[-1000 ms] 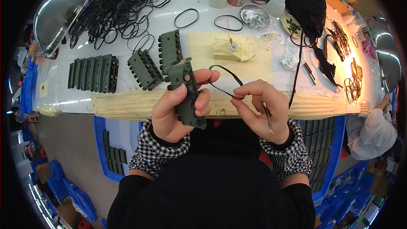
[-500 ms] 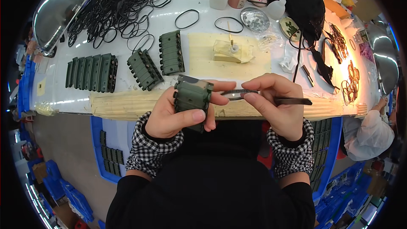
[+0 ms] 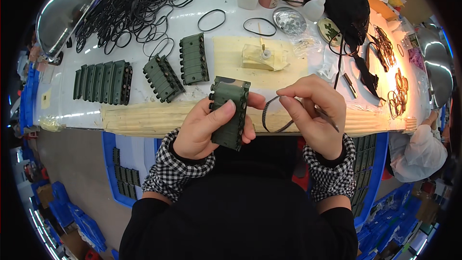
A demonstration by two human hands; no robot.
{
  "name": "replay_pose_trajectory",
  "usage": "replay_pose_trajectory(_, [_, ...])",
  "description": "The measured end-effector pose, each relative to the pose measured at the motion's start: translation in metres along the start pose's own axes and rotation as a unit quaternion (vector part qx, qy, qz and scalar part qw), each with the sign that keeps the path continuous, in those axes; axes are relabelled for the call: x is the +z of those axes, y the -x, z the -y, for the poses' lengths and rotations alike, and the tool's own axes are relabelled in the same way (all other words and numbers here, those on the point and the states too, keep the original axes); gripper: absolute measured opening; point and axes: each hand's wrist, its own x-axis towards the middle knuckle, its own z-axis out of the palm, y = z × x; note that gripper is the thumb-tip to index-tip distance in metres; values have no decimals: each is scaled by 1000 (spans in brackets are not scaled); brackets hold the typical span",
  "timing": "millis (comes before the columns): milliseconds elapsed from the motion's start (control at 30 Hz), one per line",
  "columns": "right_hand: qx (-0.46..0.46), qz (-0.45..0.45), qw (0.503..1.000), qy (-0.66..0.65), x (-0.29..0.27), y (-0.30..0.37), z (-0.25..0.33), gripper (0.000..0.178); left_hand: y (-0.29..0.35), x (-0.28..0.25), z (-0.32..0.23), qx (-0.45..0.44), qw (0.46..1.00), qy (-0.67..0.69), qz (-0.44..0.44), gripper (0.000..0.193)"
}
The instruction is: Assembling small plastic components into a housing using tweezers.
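Green casing [image 3: 235, 124], long axis bodyward, left grip [image 3: 198, 127] clasping it, right grip [image 3: 320, 119] pinching band [image 3: 264, 115]

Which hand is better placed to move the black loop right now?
Probably the right hand: its thumb and finger pinch the black loop, though it also holds a slim dark tool. The left hand is occupied gripping the green ribbed piece.

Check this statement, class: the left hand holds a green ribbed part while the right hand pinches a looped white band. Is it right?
Not quite: the head view shows that the looped band is black, not white. The right hand does pinch it, and the left hand holds a green ribbed part.
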Motion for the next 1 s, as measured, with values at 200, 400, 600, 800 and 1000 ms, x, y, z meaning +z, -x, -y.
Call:
replay_pose_trajectory(200, [59, -18, 995, -78, 13, -2, 8, 11, -4, 5, 20, 64, 997, -25, -33, 35])
replay_pose_trajectory(400, [196, -21, 965, -171, 22, 3, 3, 6, -7, 6, 22, 88, 994, -62, -30, 34])
replay_pose_trajectory(600, [181, 11, 972, -152, 20, -1, 7, 5, -8, 9, 28, 88, 991, -59, -80, 32])
replay_pose_trajectory(800, [224, 45, 959, -169, 14, -3, 4, 7, -7, 8, 28, 76, 990, -68, -93, 31])
replay_pose_trajectory(1000, [223, 82, 957, -166, 9, -8, 6, 8, -6, 5, 26, 52, 992, -73, -88, 30])
